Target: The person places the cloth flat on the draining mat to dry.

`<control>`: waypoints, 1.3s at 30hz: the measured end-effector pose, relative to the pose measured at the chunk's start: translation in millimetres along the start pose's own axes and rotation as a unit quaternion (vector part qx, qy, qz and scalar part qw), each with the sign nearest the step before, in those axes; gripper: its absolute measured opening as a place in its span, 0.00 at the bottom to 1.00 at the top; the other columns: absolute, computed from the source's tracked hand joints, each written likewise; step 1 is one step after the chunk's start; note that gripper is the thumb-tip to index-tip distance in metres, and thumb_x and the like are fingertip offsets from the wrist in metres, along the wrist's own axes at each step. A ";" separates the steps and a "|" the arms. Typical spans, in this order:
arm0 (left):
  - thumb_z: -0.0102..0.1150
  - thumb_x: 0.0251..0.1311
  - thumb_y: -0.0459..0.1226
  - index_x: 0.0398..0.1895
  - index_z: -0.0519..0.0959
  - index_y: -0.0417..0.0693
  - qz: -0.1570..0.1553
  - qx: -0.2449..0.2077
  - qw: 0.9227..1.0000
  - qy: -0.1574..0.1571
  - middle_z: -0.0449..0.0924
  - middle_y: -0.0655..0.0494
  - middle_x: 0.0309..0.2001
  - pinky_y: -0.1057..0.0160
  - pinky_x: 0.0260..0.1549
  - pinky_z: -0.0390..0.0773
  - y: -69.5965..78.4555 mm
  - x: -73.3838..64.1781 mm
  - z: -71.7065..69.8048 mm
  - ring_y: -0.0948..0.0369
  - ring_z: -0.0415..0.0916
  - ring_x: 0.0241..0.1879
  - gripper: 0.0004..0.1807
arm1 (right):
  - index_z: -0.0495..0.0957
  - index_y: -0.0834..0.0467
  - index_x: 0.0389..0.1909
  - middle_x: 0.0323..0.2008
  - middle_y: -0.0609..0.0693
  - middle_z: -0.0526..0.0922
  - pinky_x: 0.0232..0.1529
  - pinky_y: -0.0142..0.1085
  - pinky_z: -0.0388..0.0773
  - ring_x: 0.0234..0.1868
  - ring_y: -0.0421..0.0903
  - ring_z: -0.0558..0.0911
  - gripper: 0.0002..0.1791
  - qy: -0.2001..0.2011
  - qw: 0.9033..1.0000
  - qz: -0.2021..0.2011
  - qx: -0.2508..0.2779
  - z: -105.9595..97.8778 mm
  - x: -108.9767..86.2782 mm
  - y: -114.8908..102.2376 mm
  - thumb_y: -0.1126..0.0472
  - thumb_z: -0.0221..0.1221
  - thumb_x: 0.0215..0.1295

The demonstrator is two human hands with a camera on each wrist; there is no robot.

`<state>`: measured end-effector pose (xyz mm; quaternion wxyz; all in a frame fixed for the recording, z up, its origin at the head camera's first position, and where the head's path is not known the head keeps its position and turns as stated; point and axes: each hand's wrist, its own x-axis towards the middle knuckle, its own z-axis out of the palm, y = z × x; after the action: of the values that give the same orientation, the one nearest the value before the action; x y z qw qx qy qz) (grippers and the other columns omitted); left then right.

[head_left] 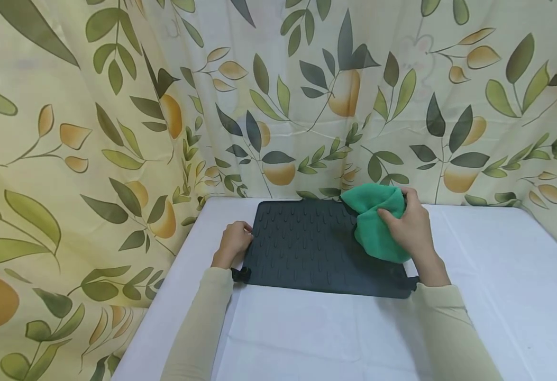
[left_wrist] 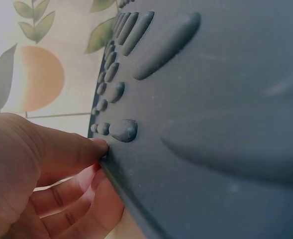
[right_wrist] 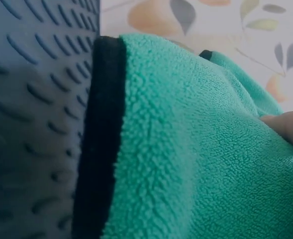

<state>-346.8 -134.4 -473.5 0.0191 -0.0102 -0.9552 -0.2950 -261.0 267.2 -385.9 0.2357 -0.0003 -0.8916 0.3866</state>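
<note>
A dark grey mat [head_left: 302, 248] with rows of raised ridges sits on the white table. My left hand [head_left: 234, 242] is at its left edge; in the left wrist view the thumb [left_wrist: 81, 148] lies on the ridged face and the fingers curl behind, pinching the edge of the mat [left_wrist: 226, 79]. A green cloth [head_left: 378, 225] is bunched in my right hand [head_left: 412, 227], over the mat's right part. Up close, the cloth [right_wrist: 186, 134] looks fluffy, with a black border [right_wrist: 102, 124] beside the ridges. Most of the right hand is out of the right wrist view.
The white tabletop [head_left: 302, 333] extends in front of the mat and to both sides. Behind and to the left hangs a curtain [head_left: 278, 106] printed with leaves and orange fruit. A small dark object [head_left: 241, 274] is by the left wrist, and another dark piece [head_left: 413, 284] by the right.
</note>
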 end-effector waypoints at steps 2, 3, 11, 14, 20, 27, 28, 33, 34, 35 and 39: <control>0.61 0.66 0.35 0.48 0.85 0.40 0.003 0.001 1.000 0.002 0.88 0.44 0.45 0.49 0.46 0.82 -0.2 0.6 0.2 0.49 0.84 0.42 0.11 | 0.61 0.67 0.71 0.57 0.74 0.76 0.50 0.67 0.73 0.54 0.72 0.77 0.34 -0.006 1.000 -0.014 0.002 6.0 -0.8 -2.5 0.60 0.63 0.69; 0.61 0.66 0.35 0.48 0.85 0.40 0.004 0.001 1.000 0.002 0.88 0.44 0.45 0.49 0.46 0.82 -0.2 0.9 0.1 0.49 0.84 0.42 0.11 | 0.61 0.67 0.70 0.57 0.74 0.76 0.50 0.66 0.73 0.54 0.71 0.77 0.34 -0.009 1.000 -0.021 0.005 9.5 -1.0 -3.1 0.61 0.63 0.69; 0.62 0.66 0.35 0.47 0.86 0.40 0.004 0.000 1.000 0.002 0.88 0.43 0.46 0.49 0.47 0.82 2.0 2.5 -0.9 0.49 0.83 0.43 0.11 | 0.64 0.69 0.66 0.54 0.72 0.79 0.49 0.60 0.74 0.51 0.67 0.79 0.32 -0.025 0.997 -0.072 0.020 35.4 -5.6 -9.9 0.64 0.65 0.66; 0.62 0.66 0.35 0.47 0.86 0.40 0.006 -0.001 1.000 0.001 0.88 0.43 0.46 0.49 0.47 0.82 2.7 2.6 -1.3 0.49 0.83 0.43 0.11 | 0.64 0.68 0.65 0.53 0.71 0.79 0.49 0.59 0.74 0.49 0.66 0.79 0.31 -0.028 0.997 -0.077 0.019 42.9 -7.2 -12.2 0.64 0.66 0.66; 0.61 0.66 0.35 0.47 0.86 0.40 0.004 -0.002 1.000 0.000 0.88 0.43 0.45 0.50 0.46 0.82 2.7 1.4 -2.0 0.49 0.83 0.41 0.11 | 0.64 0.68 0.65 0.52 0.71 0.80 0.48 0.59 0.75 0.48 0.66 0.80 0.30 -0.048 0.995 -0.084 0.021 59.7 -11.2 -13.7 0.65 0.66 0.67; 0.61 0.66 0.34 0.48 0.85 0.39 -0.004 0.000 1.000 -0.007 0.88 0.43 0.46 0.49 0.47 0.82 4.0 -1.8 -2.8 0.49 0.83 0.42 0.12 | 0.61 0.67 0.68 0.58 0.70 0.78 0.54 0.60 0.75 0.54 0.66 0.79 0.33 -0.080 0.993 -0.079 0.020 77.9 -17.7 -14.9 0.64 0.65 0.69; 0.61 0.66 0.34 0.48 0.85 0.39 -0.005 0.000 1.000 -0.008 0.87 0.43 0.46 0.49 0.47 0.82 4.2 -2.0 -2.9 0.49 0.83 0.42 0.11 | 0.61 0.67 0.68 0.58 0.70 0.78 0.55 0.60 0.75 0.54 0.66 0.79 0.33 -0.080 0.993 -0.082 0.020 79.7 -18.7 -15.5 0.65 0.65 0.68; 0.61 0.67 0.34 0.48 0.85 0.39 -0.011 -0.003 1.000 -0.008 0.87 0.43 0.46 0.49 0.48 0.81 5.4 -3.3 -3.9 0.48 0.83 0.43 0.11 | 0.62 0.66 0.68 0.56 0.70 0.79 0.55 0.59 0.75 0.54 0.66 0.80 0.33 -0.081 0.990 -0.106 0.035 88.3 -22.5 -17.8 0.66 0.66 0.67; 0.61 0.67 0.34 0.48 0.85 0.39 -0.011 -0.003 1.000 -0.009 0.87 0.43 0.46 0.49 0.48 0.81 5.5 -3.5 -4.0 0.49 0.82 0.43 0.11 | 0.62 0.66 0.68 0.56 0.70 0.79 0.54 0.59 0.75 0.54 0.66 0.80 0.33 -0.083 0.990 -0.109 0.039 89.7 -23.2 -18.4 0.66 0.66 0.67; 0.61 0.67 0.34 0.49 0.85 0.39 -0.010 -0.004 1.000 -0.008 0.87 0.43 0.46 0.49 0.48 0.81 5.7 -3.7 -4.2 0.48 0.82 0.42 0.11 | 0.62 0.66 0.68 0.55 0.69 0.80 0.54 0.59 0.75 0.54 0.65 0.80 0.33 -0.087 0.989 -0.111 0.042 91.1 -23.6 -18.6 0.66 0.66 0.67; 0.61 0.66 0.34 0.48 0.85 0.38 -0.004 -0.001 1.000 -0.007 0.87 0.42 0.45 0.49 0.46 0.81 5.8 -4.4 -4.5 0.49 0.83 0.41 0.11 | 0.63 0.66 0.69 0.57 0.68 0.79 0.55 0.58 0.76 0.54 0.64 0.80 0.32 -0.102 0.988 -0.108 0.032 95.5 -24.7 -17.9 0.65 0.65 0.69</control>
<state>-342.0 -132.1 -466.7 0.0115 -0.0078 -0.9551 -0.2960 -276.0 184.3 -440.3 0.1843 0.1431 -0.8929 0.3850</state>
